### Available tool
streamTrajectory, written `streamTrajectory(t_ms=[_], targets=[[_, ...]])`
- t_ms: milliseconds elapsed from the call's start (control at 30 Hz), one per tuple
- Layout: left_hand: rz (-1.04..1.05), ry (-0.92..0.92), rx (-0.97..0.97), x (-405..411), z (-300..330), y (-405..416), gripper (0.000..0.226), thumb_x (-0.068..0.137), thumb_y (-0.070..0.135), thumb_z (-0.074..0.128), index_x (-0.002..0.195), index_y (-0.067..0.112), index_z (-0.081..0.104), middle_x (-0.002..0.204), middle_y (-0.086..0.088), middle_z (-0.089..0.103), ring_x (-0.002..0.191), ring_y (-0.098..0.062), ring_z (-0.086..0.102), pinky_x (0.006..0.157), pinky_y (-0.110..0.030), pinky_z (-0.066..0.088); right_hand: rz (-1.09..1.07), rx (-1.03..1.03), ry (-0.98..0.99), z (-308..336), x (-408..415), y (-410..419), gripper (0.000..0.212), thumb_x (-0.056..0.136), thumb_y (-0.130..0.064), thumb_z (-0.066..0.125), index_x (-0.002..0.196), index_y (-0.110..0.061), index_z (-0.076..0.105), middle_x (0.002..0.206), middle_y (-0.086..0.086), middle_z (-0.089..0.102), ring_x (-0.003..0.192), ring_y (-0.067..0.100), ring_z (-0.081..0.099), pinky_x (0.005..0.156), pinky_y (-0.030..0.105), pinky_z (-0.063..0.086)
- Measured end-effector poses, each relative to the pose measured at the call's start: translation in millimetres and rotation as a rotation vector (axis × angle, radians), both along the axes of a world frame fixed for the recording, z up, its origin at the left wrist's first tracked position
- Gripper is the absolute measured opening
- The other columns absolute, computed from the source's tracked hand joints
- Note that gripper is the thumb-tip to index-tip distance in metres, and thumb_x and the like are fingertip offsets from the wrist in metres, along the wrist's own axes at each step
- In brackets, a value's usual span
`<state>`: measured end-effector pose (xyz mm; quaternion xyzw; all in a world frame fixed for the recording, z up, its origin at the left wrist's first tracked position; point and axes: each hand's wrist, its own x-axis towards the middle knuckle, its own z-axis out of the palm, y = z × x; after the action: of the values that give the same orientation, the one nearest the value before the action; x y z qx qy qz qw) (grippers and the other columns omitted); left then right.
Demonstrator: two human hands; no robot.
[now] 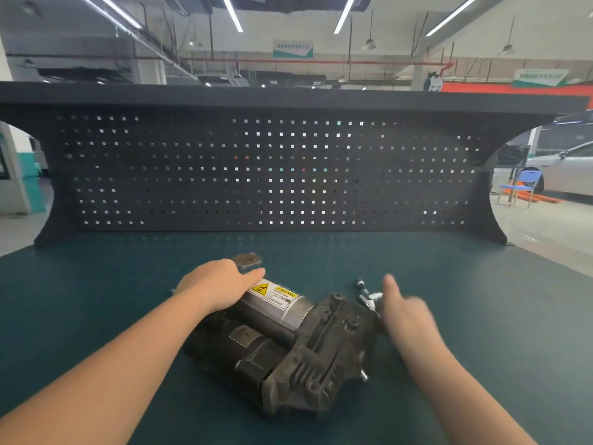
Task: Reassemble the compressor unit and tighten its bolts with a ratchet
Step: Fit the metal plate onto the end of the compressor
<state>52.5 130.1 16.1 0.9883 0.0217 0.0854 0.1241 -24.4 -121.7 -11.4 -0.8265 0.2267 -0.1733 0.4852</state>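
Two bare forearms reach in from the lower corners of the frame toward the middle. The left hand (221, 284) lies over the far end of the compressor (282, 345), its fingers curled down around the silver cylinder (276, 303) just left of the yellow warning label (272, 293); this grip is closed on the cylinder. The right hand (406, 313) is blurred, hovering just right of the compressor's dark cast bracket (321, 354), with a finger stretched upward in the frame and the rest loosely spread, holding nothing; whether it touches the casting cannot be told.

The compressor sits at lower centre of the frame on the dark green counter (128, 277), lying diagonally: the silver cylinder points to the upper left, the grimy black motor body (237, 351) runs beside it, and the ribbed bracket caps the lower-right end.

Just beyond the right hand's fingertip, a small cluster of metal fittings (367, 293) lies on the counter, near the bracket's top edge. Above the left hand, a small flat brown plate (247, 260) rests on the counter, just behind the knuckles.

Across the middle of the frame stands a black perforated back panel (272, 175). At the right edge, a blue folding chair (521, 187) stands beside a white car (568, 168).
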Motion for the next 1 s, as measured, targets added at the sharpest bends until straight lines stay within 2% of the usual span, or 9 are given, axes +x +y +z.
streamTrajectory(t_ms=[67,133,200,333,567,667,733,833,1000], targets=[[0.020,-0.035,-0.011,-5,0,-2,0.048,0.094,0.064,0.037,0.080,0.022,0.055,0.089,0.003,0.063,0.083,-0.020,0.059,0.065,-0.029,0.041,0.101,0.139,0.117,-5,-7,19,0.059,0.097,-0.053,0.038,0.109,-0.001,0.063,0.110,0.015,0.063,0.108,0.031,0.057,0.089,0.032,0.040],[0.045,-0.087,-0.019,-9,-1,-2,0.043,0.098,0.055,0.038,0.082,0.021,0.058,0.081,0.004,0.061,0.077,-0.018,0.059,0.059,-0.028,0.039,0.147,0.330,0.034,-12,-9,31,0.050,0.093,-0.047,0.051,0.099,0.001,0.066,0.093,0.011,0.069,0.095,0.030,0.064,0.091,0.037,0.049],[0.078,-0.127,-0.040,-15,-3,0,0.043,0.099,0.051,0.038,0.082,0.018,0.060,0.077,0.003,0.061,0.072,-0.017,0.058,0.057,-0.028,0.039,0.146,0.517,-0.109,-17,-11,37,0.046,0.086,-0.042,0.064,0.086,0.004,0.061,0.078,0.011,0.067,0.079,0.030,0.066,0.078,0.039,0.053],[0.143,-0.228,-0.110,-31,-7,5,0.041,0.101,0.042,0.040,0.076,0.017,0.061,0.072,0.001,0.062,0.067,-0.017,0.058,0.056,-0.027,0.039,0.171,0.647,-0.265,-18,-15,41,0.043,0.081,-0.035,0.073,0.071,-0.002,0.049,0.066,0.010,0.050,0.062,0.020,0.048,0.061,0.033,0.039],[0.278,-0.593,-0.446,-92,-18,16,0.053,0.098,0.048,0.035,0.057,0.017,0.049,0.049,0.002,0.054,0.051,-0.017,0.051,0.048,-0.026,0.030,0.306,0.173,-0.525,7,-28,48,0.046,0.087,-0.039,0.065,0.063,-0.010,0.037,0.053,-0.009,0.031,0.051,0.010,0.029,0.055,0.030,0.027],[0.285,-0.767,-0.664,-115,-34,20,0.043,0.099,0.045,0.034,0.065,0.020,0.044,0.052,0.004,0.052,0.053,-0.017,0.049,0.050,-0.030,0.029,0.466,0.064,-0.741,12,-31,58,0.028,0.087,-0.030,0.070,0.064,-0.022,0.055,0.076,-0.013,0.056,0.084,0.004,0.056,0.077,0.029,0.042],[0.322,-0.804,-0.838,-124,-43,19,0.030,0.100,0.040,0.032,0.083,0.018,0.042,0.063,0.009,0.050,0.057,-0.017,0.044,0.056,-0.036,0.028,0.599,-0.145,-0.977,11,-34,64,0.018,0.087,-0.037,0.067,0.074,-0.026,0.060,0.095,-0.017,0.058,0.109,0.011,0.053,0.092,0.022,0.039],[0.413,-0.814,-1.085,-126,-50,25,0.024,0.104,0.036,0.031,0.100,0.014,0.040,0.072,0.008,0.044,0.073,-0.023,0.040,0.070,-0.036,0.027,0.769,-0.438,-1.195,10,-35,76,0.025,0.095,-0.041,0.055,0.087,-0.018,0.060,0.114,-0.003,0.051,0.114,0.024,0.047,0.098,0.026,0.037],[0.351,-0.682,-1.170,-131,-48,44,0.028,0.101,0.046,0.037,0.100,0.028,0.058,0.092,0.000,0.057,0.092,-0.023,0.048,0.080,-0.035,0.034,0.761,-0.276,-1.112,12,-32,86,0.014,0.084,-0.031,0.060,0.095,-0.021,0.058,0.127,0.007,0.052,0.121,0.023,0.050,0.100,0.024,0.037]])
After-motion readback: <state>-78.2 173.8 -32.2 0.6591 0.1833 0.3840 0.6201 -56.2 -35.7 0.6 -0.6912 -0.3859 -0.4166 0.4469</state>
